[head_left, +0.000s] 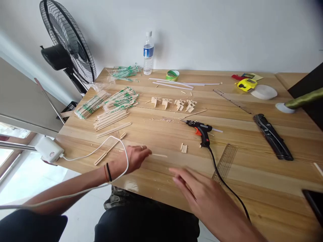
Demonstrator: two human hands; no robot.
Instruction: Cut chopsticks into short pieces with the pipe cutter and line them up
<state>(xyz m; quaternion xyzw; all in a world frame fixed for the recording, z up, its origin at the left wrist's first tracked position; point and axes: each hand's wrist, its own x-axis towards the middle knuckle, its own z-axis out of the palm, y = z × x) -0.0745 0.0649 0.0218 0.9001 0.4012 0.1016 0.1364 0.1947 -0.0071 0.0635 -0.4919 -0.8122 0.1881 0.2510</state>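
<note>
My left hand (135, 157) rests low over the wooden table (161, 181) with its fingers curled together; a pale thin strip (159, 155) lies just beyond its fingertips, and whether the hand pinches anything is hidden. Over the front of the table, my right hand (194, 188) is held with thumb and fingers apart and nothing between them. A black glue gun (202, 129) with an orange trigger lies beyond it, near a few short cut sticks (184, 148). Small stick assemblies (174, 103) stand in a row farther back. Left of centre are loose wooden sticks (112, 119).
Packaged chopsticks (93, 103), a bottle (148, 55) and a green tape roll (173, 75) sit at the back. A clear ruler (225, 161), black tool (273, 137) and yellow tape measure (246, 85) lie right. A white cable (83, 192) crosses above my left forearm; a fan (68, 43) stands left.
</note>
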